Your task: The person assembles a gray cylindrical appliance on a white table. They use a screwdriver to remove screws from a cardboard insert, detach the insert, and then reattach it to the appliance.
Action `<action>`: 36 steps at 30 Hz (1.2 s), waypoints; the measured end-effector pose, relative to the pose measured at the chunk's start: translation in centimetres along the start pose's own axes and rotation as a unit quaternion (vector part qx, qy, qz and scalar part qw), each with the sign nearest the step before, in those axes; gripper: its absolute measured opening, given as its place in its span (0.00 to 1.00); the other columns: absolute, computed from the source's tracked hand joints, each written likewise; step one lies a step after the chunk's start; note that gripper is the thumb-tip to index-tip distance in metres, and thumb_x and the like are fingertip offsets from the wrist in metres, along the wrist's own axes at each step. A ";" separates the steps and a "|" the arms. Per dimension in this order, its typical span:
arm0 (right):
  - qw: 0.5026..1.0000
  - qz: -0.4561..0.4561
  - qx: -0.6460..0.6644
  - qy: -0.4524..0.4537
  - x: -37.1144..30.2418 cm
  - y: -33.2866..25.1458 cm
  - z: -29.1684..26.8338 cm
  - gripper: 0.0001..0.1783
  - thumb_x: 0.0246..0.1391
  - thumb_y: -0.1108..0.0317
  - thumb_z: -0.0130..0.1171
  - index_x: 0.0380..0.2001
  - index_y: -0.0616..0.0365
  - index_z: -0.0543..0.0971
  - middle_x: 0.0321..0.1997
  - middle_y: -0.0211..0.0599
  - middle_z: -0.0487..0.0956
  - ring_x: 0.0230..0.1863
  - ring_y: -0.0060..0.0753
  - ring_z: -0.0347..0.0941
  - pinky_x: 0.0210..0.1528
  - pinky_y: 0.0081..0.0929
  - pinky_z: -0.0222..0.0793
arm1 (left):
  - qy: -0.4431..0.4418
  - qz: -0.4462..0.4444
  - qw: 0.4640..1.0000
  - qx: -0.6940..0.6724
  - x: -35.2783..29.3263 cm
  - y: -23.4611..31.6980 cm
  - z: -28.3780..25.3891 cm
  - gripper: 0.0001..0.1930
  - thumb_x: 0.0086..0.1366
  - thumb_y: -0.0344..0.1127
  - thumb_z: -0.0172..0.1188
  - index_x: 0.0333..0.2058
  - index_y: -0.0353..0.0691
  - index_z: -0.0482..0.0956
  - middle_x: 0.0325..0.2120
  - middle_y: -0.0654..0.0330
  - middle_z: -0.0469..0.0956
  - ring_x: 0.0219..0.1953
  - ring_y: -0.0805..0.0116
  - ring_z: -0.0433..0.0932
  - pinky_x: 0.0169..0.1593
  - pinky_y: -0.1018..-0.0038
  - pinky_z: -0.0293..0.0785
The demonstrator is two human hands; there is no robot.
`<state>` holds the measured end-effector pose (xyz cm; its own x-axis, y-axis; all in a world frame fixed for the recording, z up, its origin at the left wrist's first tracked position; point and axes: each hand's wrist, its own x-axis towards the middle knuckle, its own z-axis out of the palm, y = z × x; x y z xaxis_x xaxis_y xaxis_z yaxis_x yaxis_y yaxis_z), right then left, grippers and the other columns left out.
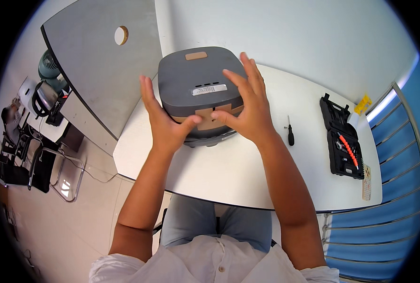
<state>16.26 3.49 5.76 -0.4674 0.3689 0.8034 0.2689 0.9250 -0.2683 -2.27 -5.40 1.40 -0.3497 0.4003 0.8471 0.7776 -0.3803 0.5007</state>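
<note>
A dark grey rice cooker point(196, 70) with a rounded square lid and brown trim stands on the white table in front of me. Its near side has a brown panel point(209, 123), and a printed label point(209, 89) lies on the lid. My left hand point(165, 125) is at the cooker's near left corner, fingers spread upward, thumb at the panel's left edge. On the other side, my right hand point(251, 106) has its fingers stretched along the right side and its thumb on the panel's right part. Neither hand wraps round anything. The cooker's far side is hidden.
Right of the cooker lies a black-handled screwdriver point(290, 132). Further right is an open black tool case point(344, 141) with an orange flexible shaft point(348, 150). A yellow object point(363, 104) stands behind it. A grey partition point(96, 56) rises at the left; metal railings point(403, 127) are at the right.
</note>
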 end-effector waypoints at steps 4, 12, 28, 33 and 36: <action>0.995 0.011 -0.012 -0.094 1.5 -0.2 -1.0 0.39 0.36 0.47 0.69 0.54 0.46 0.73 0.66 0.38 0.63 0.67 0.54 0.55 0.63 0.55 0.54 | -0.091 -0.144 0.978 -0.120 -2.2 0.0 0.1 0.74 0.33 0.67 0.73 0.66 0.39 0.30 0.62 0.46 0.55 0.62 0.52 0.60 0.62 0.62 0.59; 0.998 -0.044 -0.034 -0.030 1.5 0.3 -0.2 0.33 0.33 0.48 0.70 0.43 0.56 0.80 0.51 0.42 0.77 0.60 0.52 0.66 0.54 0.42 0.68 | -0.086 -0.125 0.988 -0.040 -2.8 -0.1 -0.1 0.71 0.35 0.66 0.72 0.66 0.36 0.35 0.59 0.46 0.61 0.59 0.54 0.66 0.59 0.66 0.65; 1.000 0.016 0.010 0.005 1.7 -0.8 0.4 0.32 0.31 0.52 0.72 0.41 0.59 0.79 0.47 0.43 0.79 0.58 0.52 0.68 0.52 0.42 0.69 | -0.088 -0.149 0.984 -0.038 -3.1 0.2 -0.4 0.71 0.34 0.63 0.73 0.65 0.31 0.36 0.62 0.43 0.56 0.61 0.48 0.63 0.59 0.64 0.64; 0.997 0.061 0.043 -0.004 2.2 -1.2 0.3 0.35 0.32 0.52 0.71 0.44 0.60 0.77 0.47 0.39 0.79 0.60 0.51 0.66 0.55 0.42 0.66 | -0.088 -0.150 0.984 -0.029 -3.1 0.7 -0.6 0.69 0.34 0.54 0.77 0.65 0.32 0.37 0.63 0.44 0.55 0.62 0.48 0.61 0.60 0.64 0.63; 0.995 0.083 0.046 -0.019 2.2 -1.7 0.1 0.36 0.33 0.51 0.71 0.46 0.60 0.76 0.49 0.39 0.78 0.62 0.50 0.63 0.57 0.42 0.64 | -0.081 -0.150 0.985 -0.032 -3.0 0.8 -0.7 0.68 0.36 0.53 0.76 0.66 0.33 0.37 0.63 0.45 0.54 0.62 0.48 0.61 0.61 0.64 0.62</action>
<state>14.67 2.73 7.91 -0.4556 0.5196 0.7229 0.2673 0.8544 -0.4456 -0.96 -7.45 -0.63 -0.4666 0.6279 0.6228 0.6164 -0.2742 0.7382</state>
